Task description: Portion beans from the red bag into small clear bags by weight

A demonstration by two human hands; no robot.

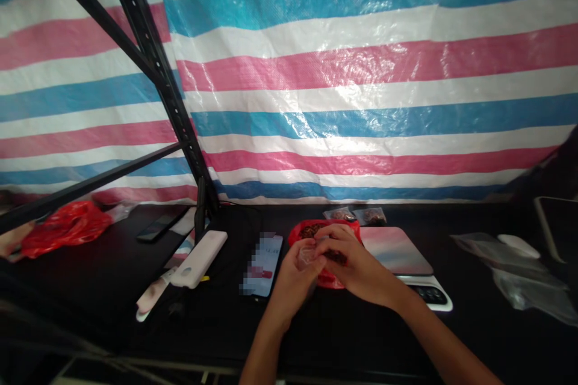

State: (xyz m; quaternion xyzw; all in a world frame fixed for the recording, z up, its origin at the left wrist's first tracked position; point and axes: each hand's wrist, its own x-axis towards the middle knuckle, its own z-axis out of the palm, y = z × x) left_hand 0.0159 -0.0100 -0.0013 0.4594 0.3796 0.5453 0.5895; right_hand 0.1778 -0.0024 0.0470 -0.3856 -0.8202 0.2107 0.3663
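My left hand [293, 286] holds a small transparent plastic bag [307, 256] low over the front of a red tray [347, 226]. My right hand [350, 266] reaches across from the right, its fingertips pinching the top of the bag. Dark reddish-brown dried pieces [312, 231] lie in the tray, and more show beneath my right fingers. The hands hide most of the tray. To the right of my right hand is a flat digital scale [428, 293] with a pink-and-blue patterned top [395, 250].
A smartphone [264, 264], a white power bank [198, 258] and a red plastic bag [65, 230] lie left on the black table [226, 337]. Several small filled bags [338, 214] stand behind the tray. Transparent plastic sheeting [510, 258] lies right, before a striped tarp [361, 96].
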